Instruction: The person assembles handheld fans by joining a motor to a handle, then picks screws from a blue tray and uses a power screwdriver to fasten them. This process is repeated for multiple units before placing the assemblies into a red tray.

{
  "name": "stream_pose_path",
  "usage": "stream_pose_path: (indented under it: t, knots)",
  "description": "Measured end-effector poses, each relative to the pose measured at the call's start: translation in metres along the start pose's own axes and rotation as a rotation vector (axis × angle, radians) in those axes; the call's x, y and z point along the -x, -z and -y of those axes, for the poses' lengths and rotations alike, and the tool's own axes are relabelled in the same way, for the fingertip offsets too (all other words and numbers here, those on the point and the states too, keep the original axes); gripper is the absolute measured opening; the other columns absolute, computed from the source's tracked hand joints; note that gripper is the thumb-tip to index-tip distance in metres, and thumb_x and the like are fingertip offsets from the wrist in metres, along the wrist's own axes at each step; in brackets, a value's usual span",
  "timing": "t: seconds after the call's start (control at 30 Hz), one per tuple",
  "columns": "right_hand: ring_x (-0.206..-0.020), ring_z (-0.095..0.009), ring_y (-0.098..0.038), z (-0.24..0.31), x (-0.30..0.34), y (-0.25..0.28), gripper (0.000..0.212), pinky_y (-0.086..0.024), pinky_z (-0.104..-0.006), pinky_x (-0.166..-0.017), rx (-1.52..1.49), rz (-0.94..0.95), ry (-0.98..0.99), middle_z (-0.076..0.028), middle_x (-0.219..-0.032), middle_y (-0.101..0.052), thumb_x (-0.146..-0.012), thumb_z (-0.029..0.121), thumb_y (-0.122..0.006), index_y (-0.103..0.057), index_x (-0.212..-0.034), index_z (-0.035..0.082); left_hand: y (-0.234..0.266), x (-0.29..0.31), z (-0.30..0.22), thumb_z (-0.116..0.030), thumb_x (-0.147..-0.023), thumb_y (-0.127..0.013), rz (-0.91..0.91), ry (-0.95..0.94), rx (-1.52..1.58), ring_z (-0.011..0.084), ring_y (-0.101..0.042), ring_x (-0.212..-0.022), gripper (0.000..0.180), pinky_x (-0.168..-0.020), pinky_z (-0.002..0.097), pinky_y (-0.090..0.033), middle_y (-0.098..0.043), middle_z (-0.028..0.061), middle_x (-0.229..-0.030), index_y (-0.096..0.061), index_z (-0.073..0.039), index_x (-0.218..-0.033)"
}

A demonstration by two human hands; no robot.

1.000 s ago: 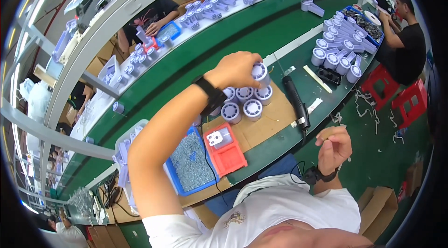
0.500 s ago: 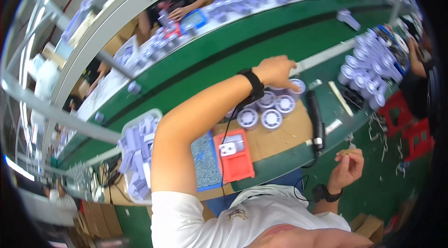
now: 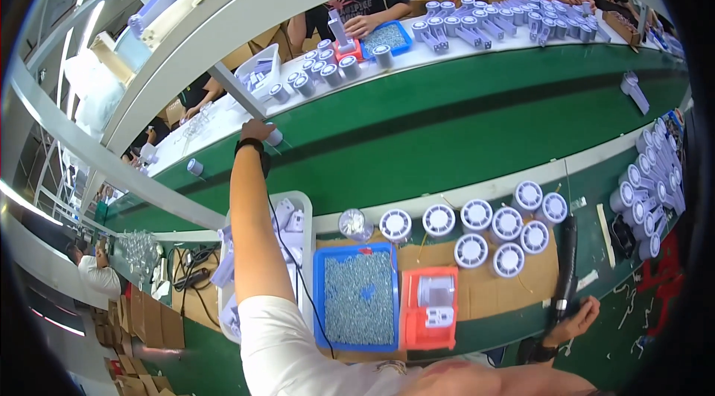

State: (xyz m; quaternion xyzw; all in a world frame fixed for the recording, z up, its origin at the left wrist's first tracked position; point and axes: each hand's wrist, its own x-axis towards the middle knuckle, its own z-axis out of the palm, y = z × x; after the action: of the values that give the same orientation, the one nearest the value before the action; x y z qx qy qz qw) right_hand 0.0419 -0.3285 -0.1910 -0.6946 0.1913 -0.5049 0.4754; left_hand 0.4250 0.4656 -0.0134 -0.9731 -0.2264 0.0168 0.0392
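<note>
L hand (image 3: 258, 130) is touching a lilac cyl. (image 3: 275, 136) on the green belt (image 3: 417, 107) (can't tell if fingers are gripping). R hand (image 3: 576, 324) is hanging nr the black power tool (image 3: 569, 256), fingers bent, grip unclear. Cyl. is looking light, stiff, prob. slick; round sides are offering best hold.

Green floor (image 3: 199, 366), lit tube lights (image 3: 91, 23) upper left, red stool (image 3: 649, 274) right

Cylinder (image 3: 275, 137) partly behind left fingers (image 3: 264, 128)
</note>
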Motion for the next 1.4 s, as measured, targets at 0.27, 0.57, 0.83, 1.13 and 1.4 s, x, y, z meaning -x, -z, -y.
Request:
stream_pose_path:
  t: [0.27, 0.57, 0.83, 1.13, 1.4]
  knots:
    - [-0.087, -0.015, -0.045, 0.018, 0.003, 0.009, 0.014, -0.039, -0.0279, -0.08, 0.072, -0.045, -0.04, -0.006, -0.098, -0.051, -0.105, 0.009, -0.044, -0.054, -0.102, -0.001, -0.06, -0.02, -0.012, -0.063, -0.078, -0.069, -0.199, -0.01, 0.104, 0.0372, -0.068, -0.103, 0.075, -0.086, 0.0497, -0.053, -0.069, 0.0254, -0.113, -0.065, 0.0, -0.117]
    - [-0.088, -0.013, -0.047, 0.023, -0.005, -0.001, 0.017, -0.039, -0.0268, -0.083, -0.192, -0.036, -0.07, -0.006, -0.099, -0.054, -0.105, 0.012, -0.044, -0.055, -0.107, -0.001, 0.107, 0.124, -0.063, -0.028, -0.097, -0.058, 0.047, -0.571, 0.593, 0.0281, -0.061, -0.111, 0.044, -0.09, 0.043, -0.054, -0.06, 0.0165, -0.126, -0.058, 0.0, -0.131]
    - [-0.089, -0.029, -0.051, 0.205, 0.022, -0.013, 0.029, -0.041, -0.0485, -0.086, -0.634, 0.697, 0.289, -0.012, -0.089, -0.056, -0.089, 0.028, -0.065, -0.056, -0.1, 0.003, 0.191, 0.456, -0.011, -0.044, -0.101, -0.043, 0.068, -0.436, 1.899, 0.026, -0.064, -0.106, 0.059, -0.089, 0.0447, -0.055, -0.058, 0.0145, -0.13, -0.045, -0.001, -0.142]
    - [-0.084, -0.037, -0.065, 0.387, 0.177, -0.168, 0.02, -0.052, -0.0476, -0.072, -0.369, 1.762, 0.955, -0.02, -0.089, -0.065, -0.085, 0.015, -0.069, -0.065, -0.097, -0.001, 0.029, 0.649, 0.053, -0.054, -0.09, -0.066, -0.3, -0.256, 2.155, 0.0309, -0.061, -0.107, 0.081, -0.088, 0.0452, -0.054, -0.054, 0.016, -0.133, -0.037, -0.004, -0.146]
    - [-0.089, -0.039, -0.067, 0.377, 0.275, -0.246, 0.026, -0.055, -0.0463, -0.082, -0.103, 1.812, 1.13, -0.022, -0.092, -0.065, -0.077, 0.015, -0.071, -0.068, -0.096, -0.003, -0.04, 0.676, 0.03, -0.04, -0.098, -0.06, -0.755, 0.279, 2.662, 0.0338, -0.058, -0.113, 0.057, -0.097, 0.0483, -0.05, -0.054, 0.0178, -0.132, -0.046, -0.002, -0.138]
